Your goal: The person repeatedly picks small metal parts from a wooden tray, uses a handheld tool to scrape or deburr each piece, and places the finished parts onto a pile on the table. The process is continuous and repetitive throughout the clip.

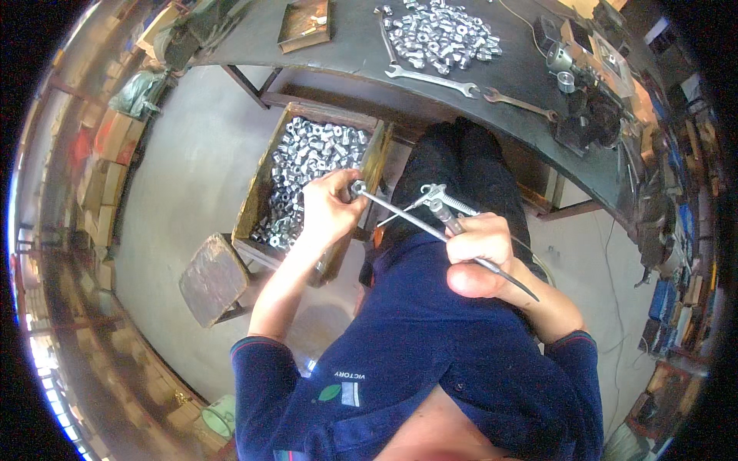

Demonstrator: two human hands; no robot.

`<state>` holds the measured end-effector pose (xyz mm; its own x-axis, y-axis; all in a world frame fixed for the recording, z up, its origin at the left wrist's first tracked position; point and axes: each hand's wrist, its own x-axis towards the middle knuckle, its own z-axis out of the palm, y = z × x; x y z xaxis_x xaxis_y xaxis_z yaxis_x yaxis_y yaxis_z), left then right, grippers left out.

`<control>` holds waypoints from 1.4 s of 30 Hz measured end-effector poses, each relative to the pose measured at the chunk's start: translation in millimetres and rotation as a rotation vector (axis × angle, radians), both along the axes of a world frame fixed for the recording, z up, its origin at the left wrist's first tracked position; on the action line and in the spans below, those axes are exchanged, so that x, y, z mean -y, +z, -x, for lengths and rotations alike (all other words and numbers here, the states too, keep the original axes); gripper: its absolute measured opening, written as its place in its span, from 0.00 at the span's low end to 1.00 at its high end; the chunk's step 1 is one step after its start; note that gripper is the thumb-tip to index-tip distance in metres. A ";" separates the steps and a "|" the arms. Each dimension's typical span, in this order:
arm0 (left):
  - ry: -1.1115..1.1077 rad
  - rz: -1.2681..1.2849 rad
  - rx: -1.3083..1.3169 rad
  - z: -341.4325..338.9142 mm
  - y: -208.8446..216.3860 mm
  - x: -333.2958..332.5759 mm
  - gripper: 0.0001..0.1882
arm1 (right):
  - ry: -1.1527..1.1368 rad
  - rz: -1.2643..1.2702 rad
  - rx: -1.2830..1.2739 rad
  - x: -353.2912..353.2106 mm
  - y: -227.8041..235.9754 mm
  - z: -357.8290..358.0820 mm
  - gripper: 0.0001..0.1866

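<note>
My left hand (332,206) pinches a small metal nut (358,187) over the right edge of the wooden crate. A long thin metal rod (407,220) with a dark pointed end slants from the nut to my right hand (480,244), which is closed round it. I cannot tell whether the rod's far end enters the nut or only touches it. A short grey metal cylinder (446,216) sticks up by the right fingers; whether they grip it too is unclear. Just beyond lies a silver air blow gun (437,195) above my lap.
The wooden crate (250,201) holds many metal nuts (319,146). On the dark bench (354,58) are a heap of metal fittings (442,37), several wrenches (434,80) and a shallow tray (288,38). A wooden stool (214,280) stands left; machine parts (588,127) crowd the bench's right.
</note>
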<state>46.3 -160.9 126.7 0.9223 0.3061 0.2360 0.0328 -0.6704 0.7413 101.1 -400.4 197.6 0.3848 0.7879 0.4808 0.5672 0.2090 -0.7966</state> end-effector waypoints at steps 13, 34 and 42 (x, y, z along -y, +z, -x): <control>-0.213 -0.034 0.074 -22.5 -13.2 28.3 0.15 | -0.138 0.149 0.252 -39.6 -63.6 -25.0 0.10; -0.283 0.254 -0.052 -160.2 41.1 -57.9 0.24 | -0.299 0.047 0.100 17.3 -59.8 -22.1 0.14; -0.353 -0.335 -0.646 21.2 -34.7 -132.0 0.22 | -0.292 0.146 0.042 8.5 -53.9 -12.8 0.11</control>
<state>25.2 -28.8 92.1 0.9369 -0.0212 -0.3489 0.1309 -0.9043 0.4063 113.9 -408.9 143.7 0.5870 0.7089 0.3910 0.6193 -0.0822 -0.7808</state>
